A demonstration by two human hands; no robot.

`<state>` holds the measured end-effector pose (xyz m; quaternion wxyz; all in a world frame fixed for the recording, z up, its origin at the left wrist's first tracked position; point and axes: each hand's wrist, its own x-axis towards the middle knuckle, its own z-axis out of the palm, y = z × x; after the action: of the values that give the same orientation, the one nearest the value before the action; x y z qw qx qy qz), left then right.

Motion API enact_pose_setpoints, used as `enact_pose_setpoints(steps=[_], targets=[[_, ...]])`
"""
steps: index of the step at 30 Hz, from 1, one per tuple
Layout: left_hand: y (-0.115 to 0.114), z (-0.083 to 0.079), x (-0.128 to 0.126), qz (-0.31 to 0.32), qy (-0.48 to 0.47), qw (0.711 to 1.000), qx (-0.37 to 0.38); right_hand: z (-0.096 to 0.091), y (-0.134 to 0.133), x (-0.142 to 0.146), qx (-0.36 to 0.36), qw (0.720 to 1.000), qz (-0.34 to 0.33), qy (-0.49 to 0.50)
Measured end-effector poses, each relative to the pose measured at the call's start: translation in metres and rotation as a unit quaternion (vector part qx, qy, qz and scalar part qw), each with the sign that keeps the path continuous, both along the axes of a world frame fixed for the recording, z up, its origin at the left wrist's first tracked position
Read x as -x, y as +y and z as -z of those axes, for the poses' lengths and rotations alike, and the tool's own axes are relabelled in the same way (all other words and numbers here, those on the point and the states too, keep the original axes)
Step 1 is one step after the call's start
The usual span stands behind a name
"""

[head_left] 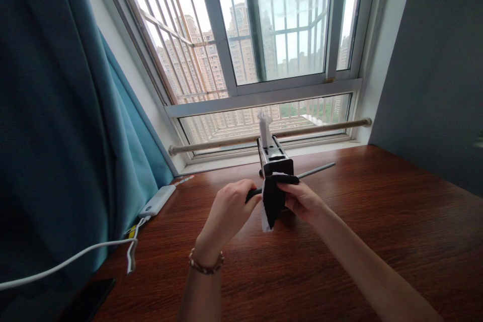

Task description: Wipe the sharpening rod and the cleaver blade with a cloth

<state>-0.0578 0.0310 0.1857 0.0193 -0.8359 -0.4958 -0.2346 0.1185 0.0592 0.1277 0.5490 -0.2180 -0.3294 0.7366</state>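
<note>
My left hand [237, 198] is closed around the black handle [253, 194] of what looks like a sharpening steel. Its thin grey rod [317, 170] sticks out past my right hand, pointing up and to the right. A black cloth [274, 200] with a white edge hangs over the middle of it. My right hand [300, 198] pinches the cloth around the rod, with some fingertips hidden behind it. Just beyond both hands stands a black slotted holder [278, 155]. White tissue-like wrapping [264, 128] rises upright from its top.
Under everything is a reddish-brown wooden table [362, 221]. At left lie a white power strip [157, 201], a white cable [68, 261] and a dark phone-like slab [92, 297], beside a blue curtain [124, 126]. A metal rail [320, 127] crosses before the window at the back.
</note>
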Motion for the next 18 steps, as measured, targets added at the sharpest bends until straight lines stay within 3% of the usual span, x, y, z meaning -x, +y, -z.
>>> enact_pose_setpoints(steps=[10,18], targets=[[0.002,-0.001,-0.003,0.029,-0.004,0.997,0.072,0.0,0.005,-0.001,0.06,0.998,0.007,0.016],[0.002,-0.004,0.001,0.053,-0.045,0.99,0.119,-0.007,0.008,-0.015,0.033,0.999,0.028,0.004]])
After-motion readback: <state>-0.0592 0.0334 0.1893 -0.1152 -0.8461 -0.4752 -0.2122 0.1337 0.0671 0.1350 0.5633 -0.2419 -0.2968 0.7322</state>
